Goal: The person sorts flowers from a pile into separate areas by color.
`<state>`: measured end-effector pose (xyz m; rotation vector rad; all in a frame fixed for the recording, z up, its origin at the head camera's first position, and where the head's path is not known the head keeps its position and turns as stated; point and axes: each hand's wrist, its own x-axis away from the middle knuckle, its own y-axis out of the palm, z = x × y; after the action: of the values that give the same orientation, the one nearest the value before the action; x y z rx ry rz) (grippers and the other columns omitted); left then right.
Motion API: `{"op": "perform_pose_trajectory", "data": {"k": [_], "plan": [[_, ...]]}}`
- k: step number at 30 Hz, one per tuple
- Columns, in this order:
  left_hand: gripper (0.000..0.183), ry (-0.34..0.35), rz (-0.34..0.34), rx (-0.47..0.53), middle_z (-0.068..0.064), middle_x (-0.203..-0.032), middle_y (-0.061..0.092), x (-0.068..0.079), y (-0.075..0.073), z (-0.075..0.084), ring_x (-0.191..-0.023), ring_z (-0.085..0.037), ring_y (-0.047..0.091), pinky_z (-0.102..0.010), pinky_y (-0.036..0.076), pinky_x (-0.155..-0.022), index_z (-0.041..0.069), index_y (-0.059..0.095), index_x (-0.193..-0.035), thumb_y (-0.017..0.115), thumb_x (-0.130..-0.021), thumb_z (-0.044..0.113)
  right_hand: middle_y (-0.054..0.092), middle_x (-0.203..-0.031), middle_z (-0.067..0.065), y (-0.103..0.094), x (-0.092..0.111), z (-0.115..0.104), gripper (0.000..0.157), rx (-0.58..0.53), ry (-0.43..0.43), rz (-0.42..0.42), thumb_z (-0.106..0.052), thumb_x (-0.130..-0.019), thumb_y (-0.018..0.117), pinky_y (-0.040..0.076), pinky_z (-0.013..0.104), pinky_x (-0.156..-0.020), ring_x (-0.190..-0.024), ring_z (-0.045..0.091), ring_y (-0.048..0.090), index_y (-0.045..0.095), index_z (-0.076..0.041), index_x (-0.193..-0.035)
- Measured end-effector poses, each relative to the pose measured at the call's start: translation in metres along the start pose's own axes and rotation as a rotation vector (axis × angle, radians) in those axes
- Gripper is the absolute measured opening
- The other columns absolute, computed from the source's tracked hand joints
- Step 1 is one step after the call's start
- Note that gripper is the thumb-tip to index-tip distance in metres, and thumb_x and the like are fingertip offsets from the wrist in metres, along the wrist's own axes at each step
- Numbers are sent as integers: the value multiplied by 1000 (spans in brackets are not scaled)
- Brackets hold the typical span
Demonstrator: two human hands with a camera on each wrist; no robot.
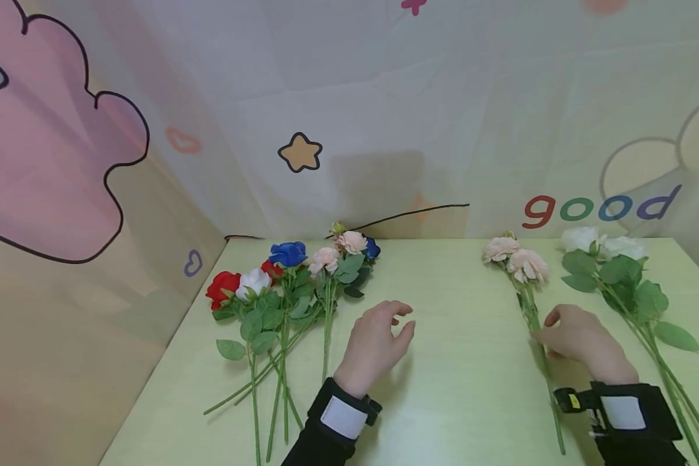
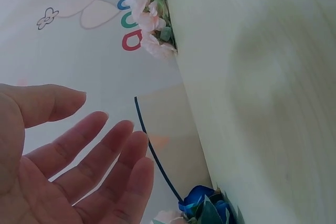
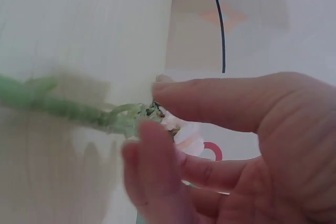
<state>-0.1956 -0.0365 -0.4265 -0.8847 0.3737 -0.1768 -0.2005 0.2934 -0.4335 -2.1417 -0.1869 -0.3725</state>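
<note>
My left hand [image 1: 374,346] hovers over the middle of the table with its fingers relaxed and apart, holding nothing. In the left wrist view its palm and bent fingers [image 2: 139,150] show with only air between them. My right hand [image 1: 579,340] is at the stems of the light pink flowers [image 1: 527,265], which lie on the right part of the table. In the right wrist view the thumb and fingers stand apart on either side of the green stem [image 3: 63,106], with a gap showing between them. Part of the pink blossoms [image 3: 189,137] is hidden behind those fingers.
To the left lie a red rose [image 1: 224,289], a white rose [image 1: 253,283], a blue rose [image 1: 288,254] and pink flowers [image 1: 325,259], their stems crossing. White roses [image 1: 623,247] with long leafy stems lie at the far right. A printed cloth [image 1: 384,116] hangs behind the table [image 1: 437,388].
</note>
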Motion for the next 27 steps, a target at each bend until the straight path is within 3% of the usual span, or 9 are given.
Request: {"op": "perform_pose_trajectory", "data": {"k": [4, 8, 17, 21, 27], "plan": [[22, -2, 3, 17, -5, -111, 77, -2, -4, -2, -94, -21, 73, -27, 53, -77, 10, 73, -115, 65, -97, 21, 68, -78, 13, 1, 2, -3, 46, -3, -82, 109, -32, -98, 60, 43, 31, -59, -67, 19, 62, 52, 11, -113], [21, -15, -6, 49, -6, -108, 77, -1, -7, -3, -94, -22, 73, -25, 53, -75, 10, 73, -114, 64, -98, 21, 68, -85, 18, 6, 2, -10, 39, -21, -170, 214, -27, -98, 61, 45, 31, -56, -66, 18, 61, 57, 9, -111], [19, -39, 57, 81, -6, -102, 78, -1, -29, -7, -89, -22, 73, -27, 54, -73, 8, 74, -110, 64, -98, 18, 69, -84, 18, 23, 3, -54, 22, -216, -323, 315, -16, -98, 61, 49, 25, -54, -61, 10, 61, 63, 4, -106], [19, -66, 77, 84, -8, -98, 77, -1, -36, -13, -84, -22, 72, -27, 54, -70, 6, 74, -110, 65, -97, 17, 68, -85, 17, 30, 3, -71, 19, -327, -368, 324, -12, -98, 61, 53, 23, -58, -62, 6, 62, 63, 5, -107], [18, -141, 125, 53, -9, -90, 75, 0, -46, -25, -75, -20, 69, -26, 51, -62, 4, 73, -107, 66, -96, 17, 68, -88, 17, 46, 0, -97, 20, -465, -397, 245, -10, -98, 62, 55, 21, -63, -66, 9, 65, 62, 6, -110]]}}
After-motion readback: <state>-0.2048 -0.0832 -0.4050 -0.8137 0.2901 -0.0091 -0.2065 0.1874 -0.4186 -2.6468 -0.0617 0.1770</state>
